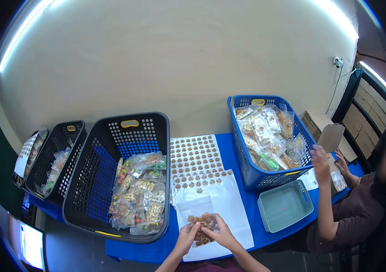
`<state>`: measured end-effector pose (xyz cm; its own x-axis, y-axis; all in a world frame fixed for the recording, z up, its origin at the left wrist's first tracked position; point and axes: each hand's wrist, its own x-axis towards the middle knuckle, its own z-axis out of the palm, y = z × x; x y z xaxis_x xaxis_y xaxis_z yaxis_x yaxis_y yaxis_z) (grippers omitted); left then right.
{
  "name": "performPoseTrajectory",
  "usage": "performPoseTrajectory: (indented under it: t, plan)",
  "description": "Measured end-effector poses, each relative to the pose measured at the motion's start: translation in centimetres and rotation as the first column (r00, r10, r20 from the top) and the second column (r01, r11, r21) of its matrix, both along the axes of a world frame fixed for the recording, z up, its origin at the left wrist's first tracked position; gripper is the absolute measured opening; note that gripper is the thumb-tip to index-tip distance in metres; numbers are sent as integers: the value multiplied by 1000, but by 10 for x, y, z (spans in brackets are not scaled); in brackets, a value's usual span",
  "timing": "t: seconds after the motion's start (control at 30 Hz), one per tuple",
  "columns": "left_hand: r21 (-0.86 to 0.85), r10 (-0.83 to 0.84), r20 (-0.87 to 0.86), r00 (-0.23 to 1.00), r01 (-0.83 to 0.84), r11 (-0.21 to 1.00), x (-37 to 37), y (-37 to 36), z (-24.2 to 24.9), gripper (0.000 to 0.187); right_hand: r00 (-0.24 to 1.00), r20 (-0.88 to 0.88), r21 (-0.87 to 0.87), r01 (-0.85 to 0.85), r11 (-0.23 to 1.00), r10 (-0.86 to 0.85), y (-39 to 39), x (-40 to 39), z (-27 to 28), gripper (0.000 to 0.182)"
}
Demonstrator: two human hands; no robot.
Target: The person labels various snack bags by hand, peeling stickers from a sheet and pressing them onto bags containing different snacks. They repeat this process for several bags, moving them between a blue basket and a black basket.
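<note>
Two hands [203, 232], clear plastic packet [196, 206], small brown squarish pieces [202, 236]

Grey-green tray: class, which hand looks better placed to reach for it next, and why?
Probably the right hand: the tray lies on that side of the clear bag, while the left hand is farther off. Both hands are on the bag.

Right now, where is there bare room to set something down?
The blue cloth strip between white sheet and green tray; the tray's floor. Crowded: around left hand, right hand and bag of brown pieces; the packets in large black basket.
</note>
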<state>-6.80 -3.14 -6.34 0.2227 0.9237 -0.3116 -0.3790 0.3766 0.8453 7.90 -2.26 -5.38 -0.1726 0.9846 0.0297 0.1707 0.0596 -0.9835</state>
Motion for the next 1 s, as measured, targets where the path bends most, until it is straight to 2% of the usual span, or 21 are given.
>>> performPoseTrajectory:
  t: [0.07, 0.2, 0.27, 0.3, 0.4, 0.43, 0.47, 0.53, 0.57, 0.67, 0.7, 0.8, 0.83, 1.0]
  plan:
    - [34, 35, -45, 998, -34, 999, 2, -1, 0, 26, 998, -3, 19, 56, 998, -56, -2, -1, -4, 50]
    - [76, 75, -115, 991, -66, 995, 3, -2, 8, 22, 995, -42, -146, 81, 986, -88, -9, 1, -11, 57]
    - [153, 126, -144, 982, -104, 983, 9, -2, 7, 21, 999, -31, -201, 16, 980, -23, -12, 1, -17, 48]
    - [145, 165, -81, 983, -152, 978, 11, -2, 2, 19, 999, -30, -218, -27, 976, 21, -11, 1, -22, 45]
    - [141, 195, -62, 979, -184, 973, 13, 0, -5, 17, 996, -28, -287, -87, 954, 83, -8, 4, -20, 40]
    - [97, 179, -82, 980, -171, 980, 14, 2, -6, 19, 995, -29, -312, -98, 945, 93, -8, 4, -14, 38]
    - [122, 154, -53, 987, -147, 982, 13, 5, -5, 20, 994, -31, -335, -108, 936, 104, -6, 5, -10, 37]
    - [181, 104, 8, 995, -103, 978, 12, 14, 4, 23, 976, -214, -309, -113, 944, 47, -4, 12, -15, 35]
    - [209, 58, -105, 993, -35, 977, 9, 18, -3, 28, 953, -302, -293, -118, 949, 25, -1, 15, -18, 34]
    - [219, -52, -186, 981, 93, 971, 16, 17, 25, 31, 916, -386, -288, -6, 958, -110, -1, 20, -13, 31]
    - [174, -114, -196, 974, 149, 973, 16, 18, 20, 31, 928, -357, -285, 3, 959, -109, -1, 25, -15, 28]
    - [174, -148, -170, 974, 178, 969, 24, 15, 11, 27, 914, -364, -244, 93, 965, -181, -7, 28, -17, 25]
    - [309, -146, -90, 985, 167, 936, 28, 12, 10, 27, 918, -332, -268, 130, 955, -218, -8, 30, -19, 24]
    - [261, -144, -93, 985, 164, 951, 38, 14, 0, 27, 882, -395, -142, 217, 966, -257, -9, 30, -30, 21]
